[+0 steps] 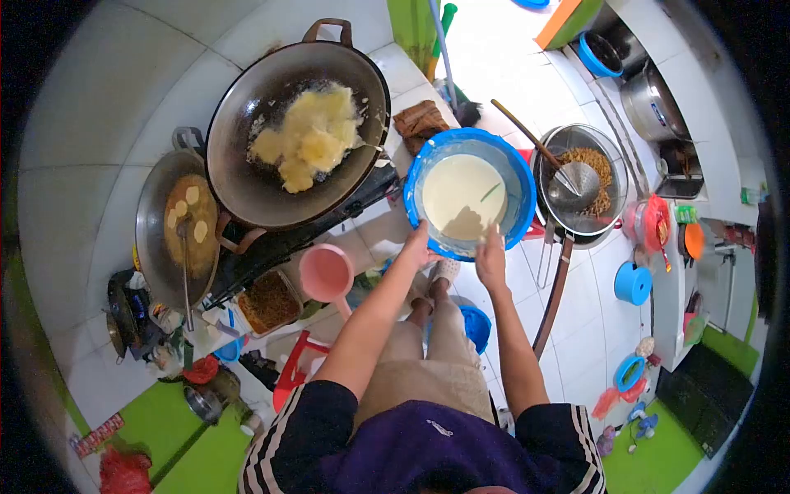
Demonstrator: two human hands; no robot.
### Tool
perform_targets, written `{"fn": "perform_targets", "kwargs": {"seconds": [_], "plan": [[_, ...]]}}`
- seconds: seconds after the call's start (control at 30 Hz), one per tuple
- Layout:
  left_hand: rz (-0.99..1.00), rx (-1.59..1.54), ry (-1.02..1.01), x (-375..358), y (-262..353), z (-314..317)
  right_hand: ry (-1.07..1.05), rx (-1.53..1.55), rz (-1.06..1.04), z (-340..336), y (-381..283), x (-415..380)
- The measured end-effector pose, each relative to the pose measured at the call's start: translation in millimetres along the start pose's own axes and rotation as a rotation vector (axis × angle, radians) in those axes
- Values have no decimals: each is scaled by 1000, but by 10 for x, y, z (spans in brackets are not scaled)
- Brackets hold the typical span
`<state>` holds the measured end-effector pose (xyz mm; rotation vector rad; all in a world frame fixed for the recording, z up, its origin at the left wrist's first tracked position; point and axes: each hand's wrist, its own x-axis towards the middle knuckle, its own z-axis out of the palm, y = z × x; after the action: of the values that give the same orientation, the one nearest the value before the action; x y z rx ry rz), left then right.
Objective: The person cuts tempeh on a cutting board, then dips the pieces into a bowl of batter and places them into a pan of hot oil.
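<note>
A blue basin (522, 177) of pale, creamy batter (461, 185) is in front of me, with a thin green strip (490, 192) on the batter's surface. My left hand (422, 245) is closed on its near left rim. At the near right rim is my right hand (491, 257), its fingers bunched over the edge and partly blurred. To the left, a large wok (234, 132) holds a mass of yellow batter-coated food (317, 136) in oil. A metal utensil (368, 146) reaches into that food from the wok's right side.
Further left, a second wok (152, 222) holds pale round pieces in brown liquid, with a ladle (186, 263). At right, a wire strainer (609, 136) holds browned bits and a skimmer (573, 185). A pink dipper (326, 273), a red stool (300, 362) and a container of brown food (269, 303) are nearby.
</note>
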<state>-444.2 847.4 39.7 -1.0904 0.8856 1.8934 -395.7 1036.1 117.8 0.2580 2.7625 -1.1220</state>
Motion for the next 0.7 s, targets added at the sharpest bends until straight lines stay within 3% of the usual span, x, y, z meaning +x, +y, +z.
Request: {"fn": "perform_targets", "kwargs": {"seconds": [0.07,0.17,0.27,0.37,0.4,0.5,0.63,0.67,0.7], "plan": [[-29,3,4,66,27,-23,-49,-545,-245,139,76,-15],[-14,39,51,-39,76,59,-75,-359,-173,21,-9,-402],[-20,63,26,-110,144,84,-112,-379,-204,-115,-79,-689],[-18,49,21,87,101,-31,-252,122,3,-281,-97,-497],[28,51,-13,159,47,-110,-180,366,75,-191,-27,-387],[-56,27,-2,222,73,-141,7,1465,487,-42,63,-106],[-57,47,-21,-140,171,70,-9,1551,574,-74,209,-511],[-60,56,2,-197,146,84,-31,1511,668,-119,219,-610],[-55,66,23,-206,154,102,-4,1311,555,-119,235,-614]]}}
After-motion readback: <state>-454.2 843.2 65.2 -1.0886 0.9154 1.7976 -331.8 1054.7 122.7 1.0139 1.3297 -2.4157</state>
